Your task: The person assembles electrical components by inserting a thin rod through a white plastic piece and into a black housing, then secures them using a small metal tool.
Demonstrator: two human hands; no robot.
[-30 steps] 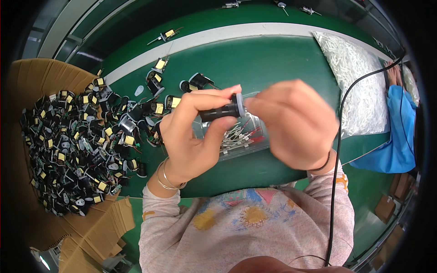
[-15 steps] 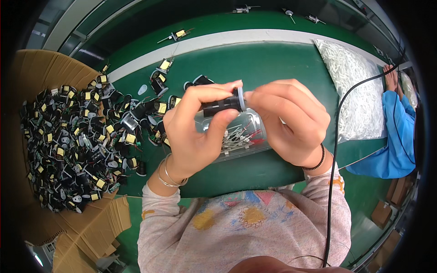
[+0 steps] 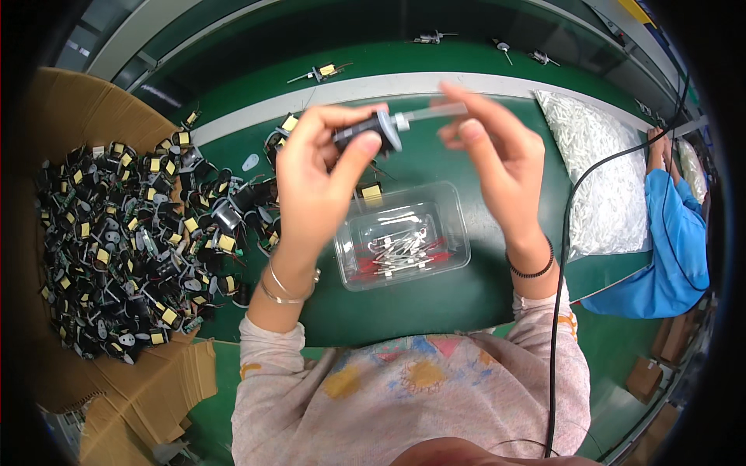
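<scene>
My left hand (image 3: 307, 175) is closed around a small black cylindrical motor unit (image 3: 353, 133), thumb below and fingers above. A grey flange (image 3: 391, 132) faces right on it, and a thin whitish rod (image 3: 427, 114) juts out of that end, smeared by motion. Around the rod's far end my right hand (image 3: 509, 151) has its thumb and fingers apart, holding nothing that I can see. Below the hands sits a clear plastic tub (image 3: 464, 237) with thin white rods (image 3: 400, 252) and red pieces in it.
At left, a cardboard box (image 3: 101, 97) is heaped with black motor units (image 3: 116, 248), some spilling onto the green table. A bag of white pieces (image 3: 598, 179) lies at right. Further units (image 3: 325, 72) rest beyond the white rail. A black cable (image 3: 561, 311) hangs before me; a blue-sleeved person (image 3: 660, 248) is at right.
My left hand has lifted the motor unit up and away from over the tub. My right hand has opened and drawn off its end, where the rod now shows.
</scene>
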